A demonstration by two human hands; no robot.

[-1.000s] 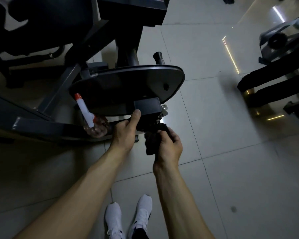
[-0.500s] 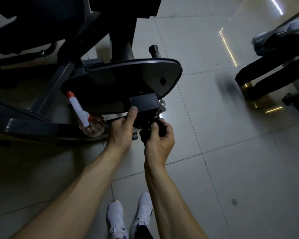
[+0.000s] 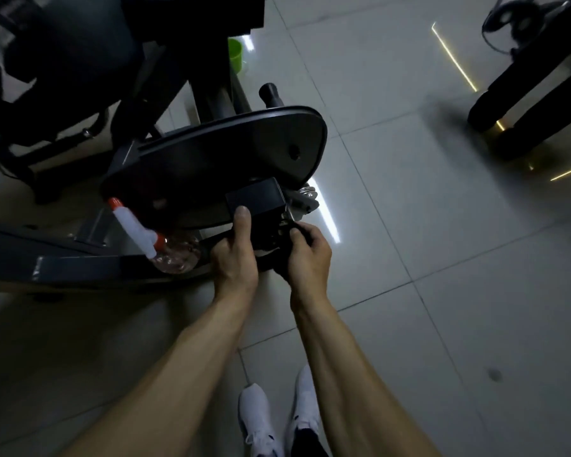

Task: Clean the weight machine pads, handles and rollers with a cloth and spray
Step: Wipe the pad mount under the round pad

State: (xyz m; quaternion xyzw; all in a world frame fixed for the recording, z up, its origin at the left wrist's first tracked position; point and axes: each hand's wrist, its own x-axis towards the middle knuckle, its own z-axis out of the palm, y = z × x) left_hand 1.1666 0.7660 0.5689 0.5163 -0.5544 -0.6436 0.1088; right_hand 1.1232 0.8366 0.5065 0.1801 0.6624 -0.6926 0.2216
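Observation:
The weight machine's dark oval pad (image 3: 218,153) stands in front of me, with a black square bracket (image 3: 256,201) under its near edge. My left hand (image 3: 234,258) presses its thumb against that bracket, and its curled fingers hold the clear spray bottle (image 3: 175,255). The bottle's white nozzle with a red tip points up and to the left. My right hand (image 3: 307,258) grips a dark cloth (image 3: 279,249) and holds it against the fittings just below the bracket, beside a chrome knob (image 3: 305,192). Most of the cloth is hidden by the hand.
The machine's grey frame bar (image 3: 63,263) runs along the floor at the left. A black handle stub (image 3: 269,90) sticks up behind the pad, and a green cup (image 3: 236,57) sits farther back. Another machine's black legs (image 3: 521,103) stand at the right. Below are my white shoes (image 3: 277,420) on a tiled floor.
My right hand has risen with the cloth from below the bracket up against the fittings under it. My left hand has kept its place with its thumb on the bracket.

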